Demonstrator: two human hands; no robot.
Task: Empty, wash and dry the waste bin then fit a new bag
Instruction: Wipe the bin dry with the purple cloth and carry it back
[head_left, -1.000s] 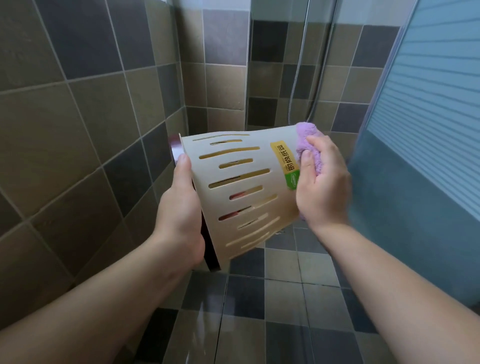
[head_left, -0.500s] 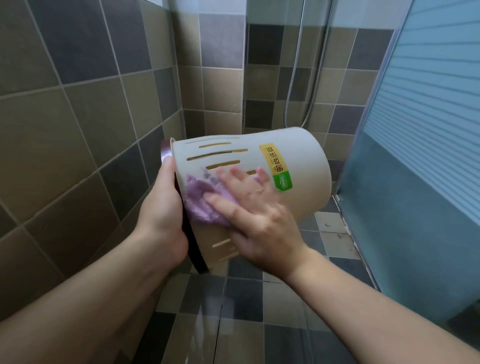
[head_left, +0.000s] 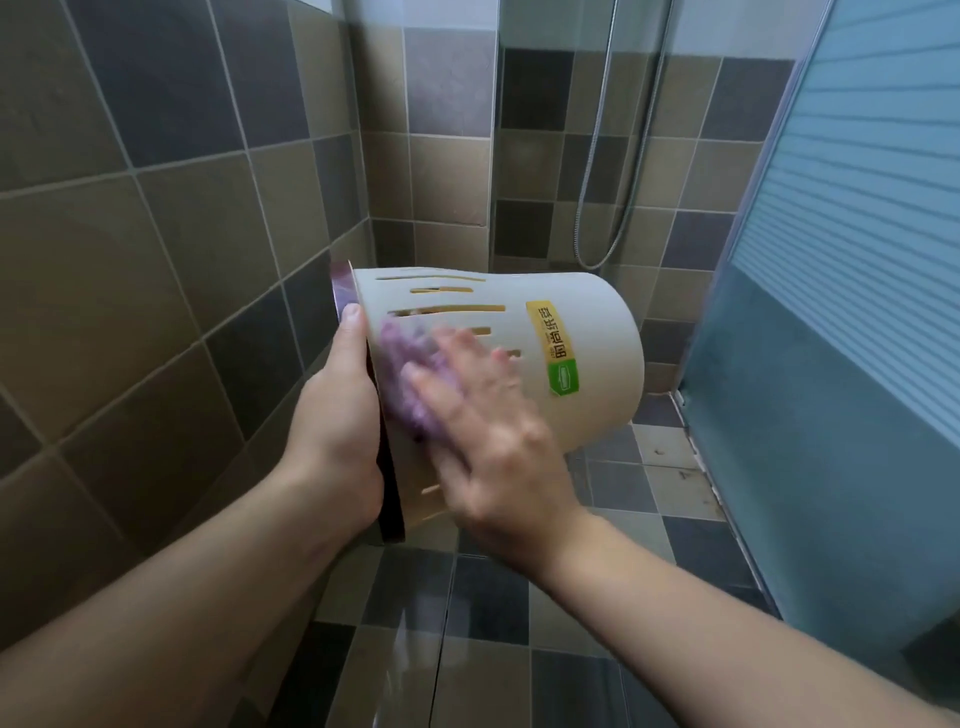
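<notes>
A cream plastic waste bin (head_left: 597, 343) with slotted sides and a yellow-green label is held on its side in mid air, its dark rim toward the left. My left hand (head_left: 337, 415) grips that rim, thumb on the outside. My right hand (head_left: 483, 431) presses a purple cloth (head_left: 410, 374) flat against the bin's side near the rim; the hand is motion-blurred. The inside of the bin is hidden.
Tiled walls stand close on the left and behind. A shower hose (head_left: 618, 156) hangs at the back. A frosted glass shower panel (head_left: 831, 312) closes the right side. The tiled floor (head_left: 519, 649) lies below.
My right hand with the cloth went from the bin's base end to its side near the rim and keeps rubbing there. The bin has tilted so its base shows more.
</notes>
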